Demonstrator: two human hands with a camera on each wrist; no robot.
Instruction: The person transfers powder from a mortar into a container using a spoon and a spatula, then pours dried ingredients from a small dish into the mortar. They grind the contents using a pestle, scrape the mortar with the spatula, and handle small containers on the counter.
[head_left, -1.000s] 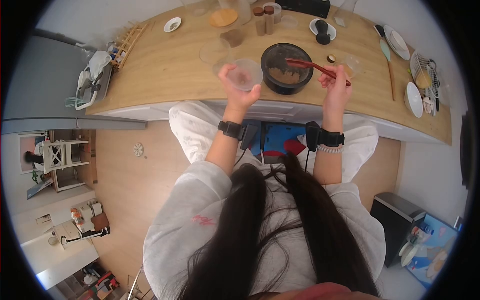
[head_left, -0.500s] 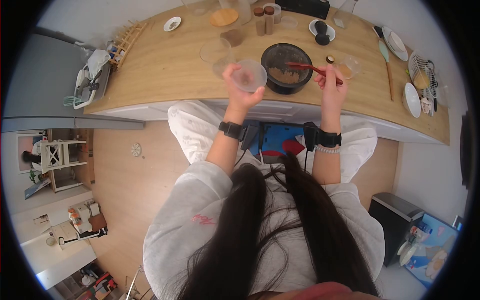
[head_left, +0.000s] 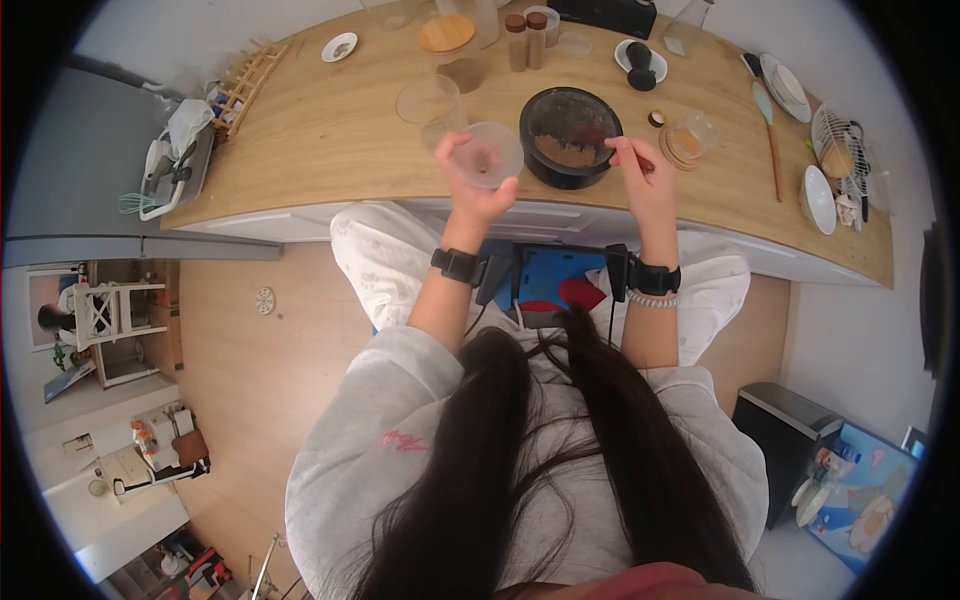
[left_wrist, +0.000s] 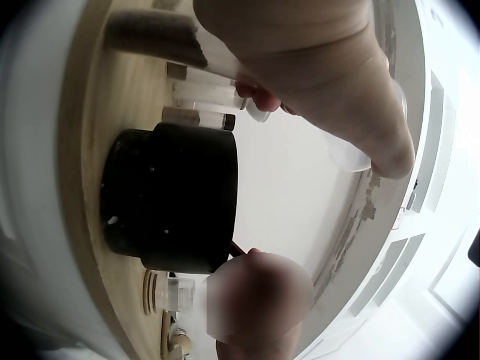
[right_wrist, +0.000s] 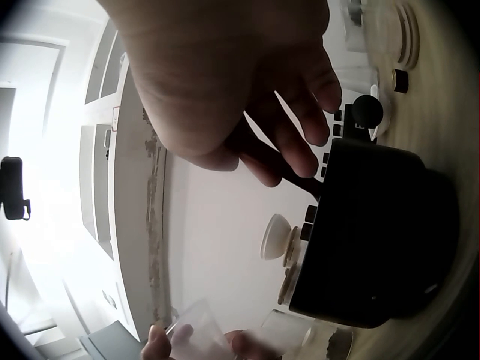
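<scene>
My left hand (head_left: 476, 200) holds a translucent plastic cup (head_left: 498, 150), thumb and fingers around its side; brownish residue shows through it. Just to its right on the counter stands a black bowl (head_left: 568, 180) with clumped brown powder (head_left: 562, 152) inside. My right hand (head_left: 650, 190) grips the handle of a dark red spatula (right_wrist: 301, 183) at the bowl's right rim. The spatula's head reaches down into the bowl and is hard to make out against the dark wall. In the left wrist view the cup is mostly hidden behind the hand.
Right of the bowl are a glass jar (head_left: 690, 132) and a small dark-rimmed cap (head_left: 656, 118). Behind stand two brown-capped shakers (head_left: 516, 45) and a white dish (head_left: 655, 68) with a black tool. A clear glass container (head_left: 425, 100) is at left, a green spatula (head_left: 768, 120) at right.
My right hand has moved left to the bowl's rim, and the spatula has dipped deeper into the bowl. The left hand with the cup shifted slightly right, then back.
</scene>
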